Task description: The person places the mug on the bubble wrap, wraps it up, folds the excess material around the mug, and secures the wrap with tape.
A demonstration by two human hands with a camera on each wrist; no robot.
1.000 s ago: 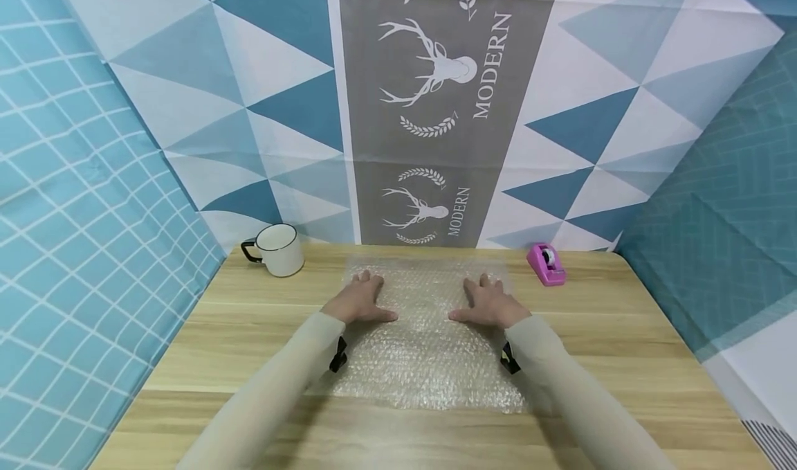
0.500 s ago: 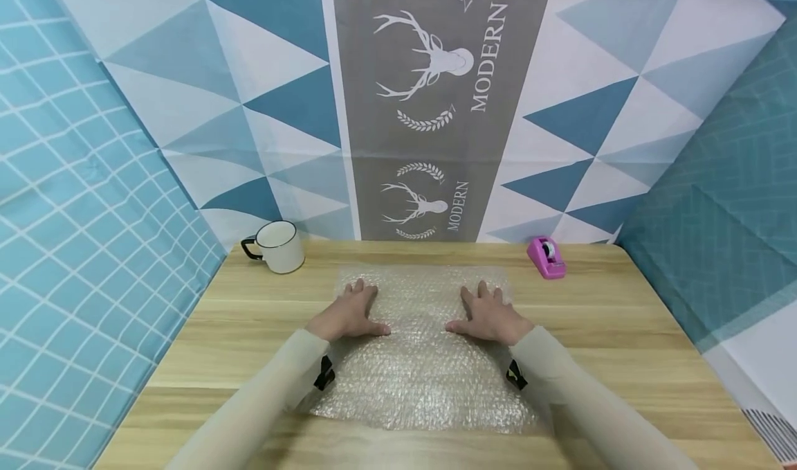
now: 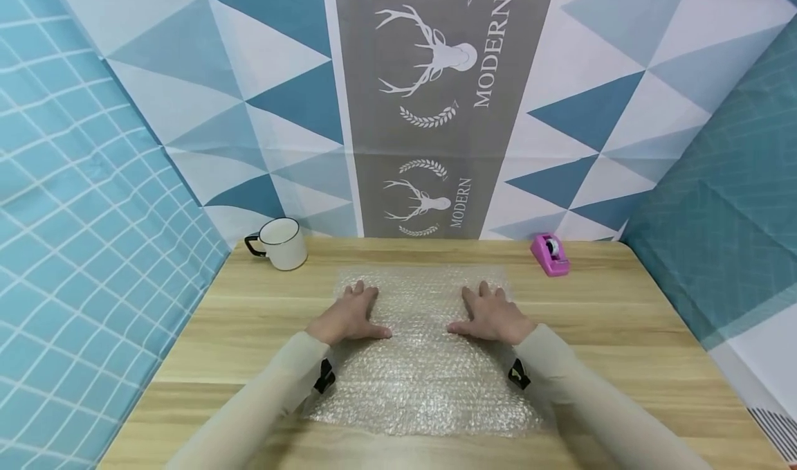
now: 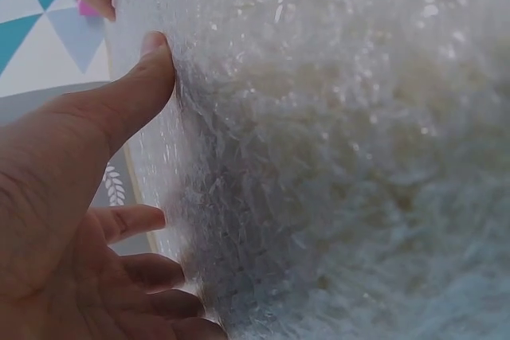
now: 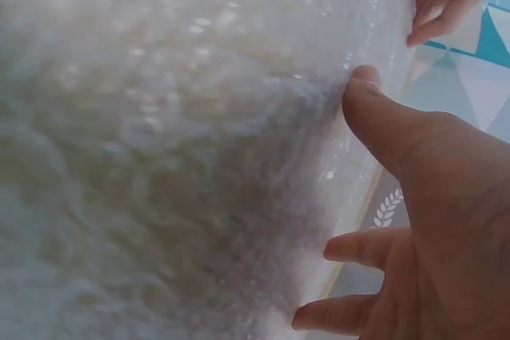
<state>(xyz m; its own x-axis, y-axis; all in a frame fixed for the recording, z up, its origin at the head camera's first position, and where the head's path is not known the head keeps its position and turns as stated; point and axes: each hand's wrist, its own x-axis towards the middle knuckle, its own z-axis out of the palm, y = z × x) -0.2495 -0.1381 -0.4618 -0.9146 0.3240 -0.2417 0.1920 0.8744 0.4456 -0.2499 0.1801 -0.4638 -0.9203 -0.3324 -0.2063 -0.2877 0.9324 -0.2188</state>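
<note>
A clear sheet of bubble wrap (image 3: 423, 387) lies spread flat on the wooden table (image 3: 249, 345), in front of me. On its left part rests my left hand (image 3: 351, 314), fingertips down and thumb turned inward. My right hand (image 3: 492, 315) mirrors it on the right part. In the left wrist view, the left thumb and fingertips (image 4: 131, 219) touch the wrap (image 4: 335, 117) with the palm raised off it. The right wrist view has the right hand (image 5: 422, 197) in the same spread pose, its thumb and fingertips on the wrap. Neither hand grips anything.
At the back left stands a white enamel mug (image 3: 284, 247) with a black rim and handle. A pink tape dispenser (image 3: 551, 254) sits at the back right. Patterned cloth (image 3: 423, 110) hangs behind the table's far edge, with blue gridded cloth (image 3: 93, 214) along the left.
Both hands and the bubble wrap have shifted toward me from a second ago, mostly in the first half second. The mug and tape dispenser stay on their spots.
</note>
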